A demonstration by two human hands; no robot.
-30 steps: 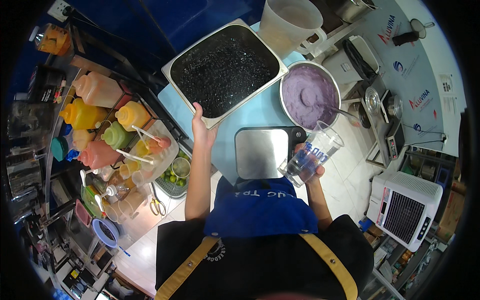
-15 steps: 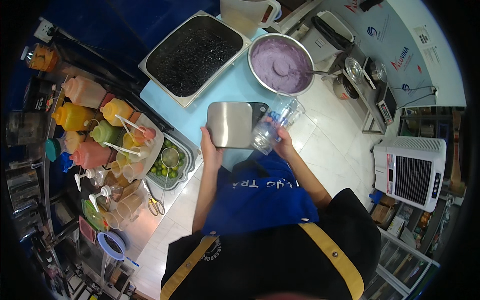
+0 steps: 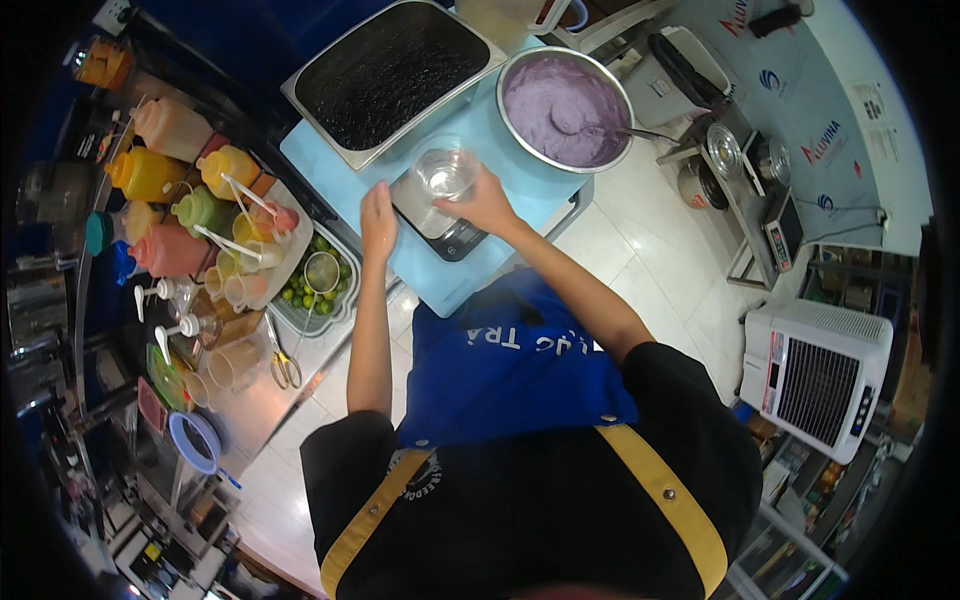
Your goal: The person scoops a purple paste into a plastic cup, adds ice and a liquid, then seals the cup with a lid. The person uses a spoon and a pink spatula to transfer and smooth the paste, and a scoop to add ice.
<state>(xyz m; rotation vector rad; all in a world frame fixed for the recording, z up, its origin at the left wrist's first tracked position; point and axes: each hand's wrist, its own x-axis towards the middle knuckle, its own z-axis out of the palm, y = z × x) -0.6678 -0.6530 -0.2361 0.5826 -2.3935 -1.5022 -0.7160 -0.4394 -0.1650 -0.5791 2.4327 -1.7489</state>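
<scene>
My right hand [image 3: 490, 207] is closed round a clear plastic cup [image 3: 443, 176], held upright with its round mouth facing up. The cup is over the steel plate of a kitchen scale [image 3: 438, 228]; whether its base touches the plate I cannot tell. The scale lies turned on the light blue table [image 3: 350, 205], its black panel toward me. Beside the scale's left edge is my left hand [image 3: 378, 222], fingers stretched out and nothing in it. Behind them stand a deep steel pan [image 3: 475, 80] of dark, glossy pearls and a steel bowl [image 3: 622, 150] of purple paste with a spoon in it.
A grey basket [image 3: 318, 325] of small green limes and a strainer sits left of the table. Farther left are several coloured squeeze bottles [image 3: 170, 250], pump bottles and yellow scissors [image 3: 284, 372]. A translucent jug [image 3: 500, 22] stands at the back; a white air cooler [image 3: 820, 375] is at right.
The scale has gone from my left hand's hold down onto the table, turned at an angle. My right hand has brought the cup left, from tilted to upright over it.
</scene>
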